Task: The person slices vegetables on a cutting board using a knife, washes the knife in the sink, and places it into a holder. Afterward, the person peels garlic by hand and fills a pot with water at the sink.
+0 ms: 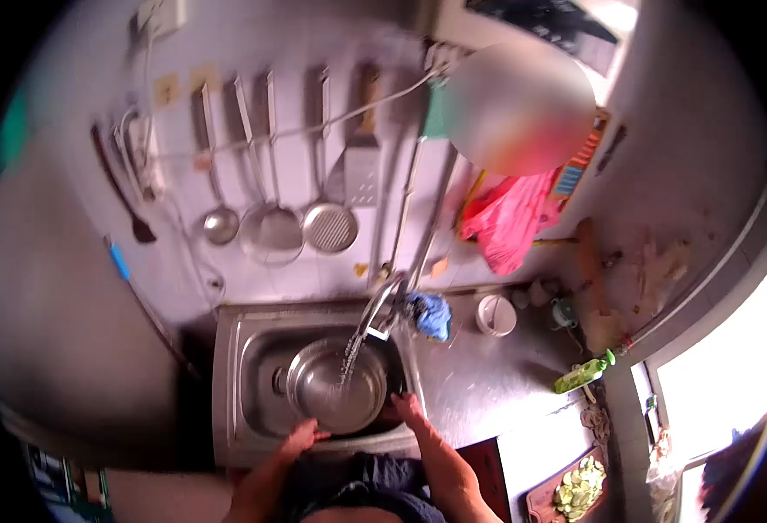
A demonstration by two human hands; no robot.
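Observation:
A round stainless steel basin [359, 418] sits in the sink [257, 418], tilted slightly or flat; I cannot tell which. Water runs into it from the curved faucet [374, 305]. At the basin's near left rim is my left hand [306, 433], its fingers stretched out; whether they touch the rim is unclear. My right hand [407, 407] is by the right inner edge of the sink, close beside the basin, with fingers apart. Neither hand visibly holds anything. A blue cloth [429, 315] lies behind the sink, right of the faucet.
Ladles and strainers, including a slotted strainer [330, 227], and a slotted spatula [362, 173] hang on the tiled wall. On the counter stand a white cup [496, 315] and a green bottle [580, 376]. Sliced greens [580, 490] lie on a cutting board [541, 503] at the lower right.

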